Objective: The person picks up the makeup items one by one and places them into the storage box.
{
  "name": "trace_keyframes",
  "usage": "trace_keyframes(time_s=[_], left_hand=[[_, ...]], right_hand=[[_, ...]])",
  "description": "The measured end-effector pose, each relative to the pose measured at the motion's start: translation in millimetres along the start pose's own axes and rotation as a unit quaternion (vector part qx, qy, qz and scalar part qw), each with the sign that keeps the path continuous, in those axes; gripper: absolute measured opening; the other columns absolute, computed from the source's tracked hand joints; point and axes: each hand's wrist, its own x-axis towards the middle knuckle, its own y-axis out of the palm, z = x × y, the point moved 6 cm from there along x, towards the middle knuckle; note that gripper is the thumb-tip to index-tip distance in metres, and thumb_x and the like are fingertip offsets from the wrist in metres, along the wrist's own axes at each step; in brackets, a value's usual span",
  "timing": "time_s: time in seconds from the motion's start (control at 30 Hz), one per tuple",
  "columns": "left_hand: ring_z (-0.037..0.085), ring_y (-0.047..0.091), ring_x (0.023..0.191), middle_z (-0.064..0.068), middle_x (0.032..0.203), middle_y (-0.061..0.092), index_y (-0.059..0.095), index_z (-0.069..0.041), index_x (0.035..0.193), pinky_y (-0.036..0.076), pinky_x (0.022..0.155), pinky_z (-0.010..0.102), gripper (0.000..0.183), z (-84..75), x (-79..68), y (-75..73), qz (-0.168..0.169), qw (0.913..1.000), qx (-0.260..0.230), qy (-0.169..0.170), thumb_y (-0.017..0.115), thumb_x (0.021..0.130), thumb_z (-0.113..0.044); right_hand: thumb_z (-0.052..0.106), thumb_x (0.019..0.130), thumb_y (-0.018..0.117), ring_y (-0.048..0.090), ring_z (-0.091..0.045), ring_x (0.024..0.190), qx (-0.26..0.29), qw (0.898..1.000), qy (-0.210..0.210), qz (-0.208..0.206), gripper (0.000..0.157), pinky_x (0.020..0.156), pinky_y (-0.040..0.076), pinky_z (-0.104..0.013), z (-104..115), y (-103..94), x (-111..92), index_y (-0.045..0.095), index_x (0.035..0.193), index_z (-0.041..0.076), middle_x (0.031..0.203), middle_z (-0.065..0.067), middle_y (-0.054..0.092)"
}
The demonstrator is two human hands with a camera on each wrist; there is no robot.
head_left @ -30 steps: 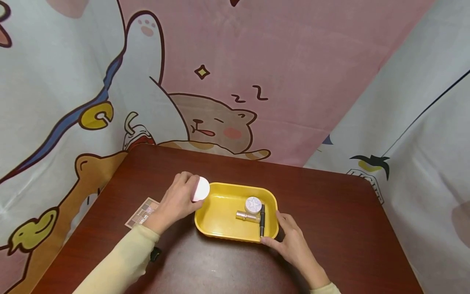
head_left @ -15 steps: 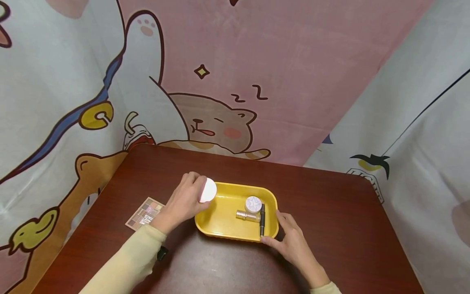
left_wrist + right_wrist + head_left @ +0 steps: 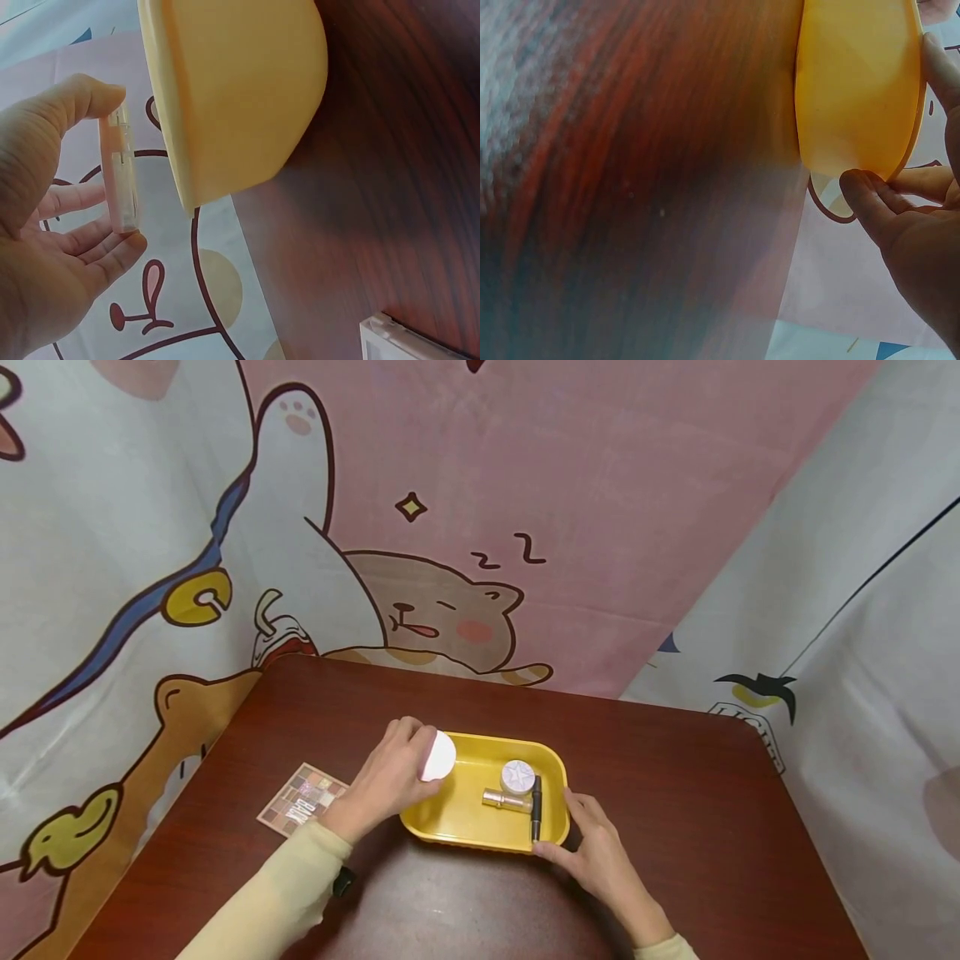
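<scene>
My left hand [image 3: 390, 770] pinches a round compact [image 3: 441, 757] by its edge, over the left end of a yellow tray [image 3: 450, 837]. In the left wrist view the compact [image 3: 120, 172] shows edge-on, pink with a clear side, between thumb and fingertips. My right hand [image 3: 602, 856] grips the right end of the tray, thumb at the near corner and fingers along the outer wall. Inside the tray, at its right, lie a round white case with a star [image 3: 517, 776], a gold-capped lipstick-like tube [image 3: 504, 801] and a slim black pen-shaped stick [image 3: 536, 810].
An eyeshadow palette [image 3: 303, 797] lies on the dark wooden table [image 3: 675, 777], left of the tray and close to my left forearm. Behind the table hangs a cartoon-printed cloth [image 3: 600, 527].
My left hand has moved right with the compact, from the tray's left edge to over its inside, uncovering more of the palette. The right hand and the tray stay in place.
</scene>
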Motion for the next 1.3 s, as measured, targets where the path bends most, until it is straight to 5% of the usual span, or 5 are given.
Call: trace_keyframes(time_s=[1.3], left_hand=[[0.029, 0.054, 0.102, 0.015, 0.112, 0.059, 0.062, -0.004, 0.107, 0.057, 0.082, 0.039, 0.054, -15.2, 2.7, 34.9, 0.073, 0.9959, 0.038, 0.037, 0.093, 0.070, -0.028]], right_hand=[[0.039, 0.073, 0.094, 0.062, -0.034, 0.120, -0.006, 1.000, -0.001, -0.004, 0.097, 0.096, 0.054, -0.052, 0, 0.0, 0, 0.051, 0.147, -0.007, 0.133, -0.020, 0.059]])
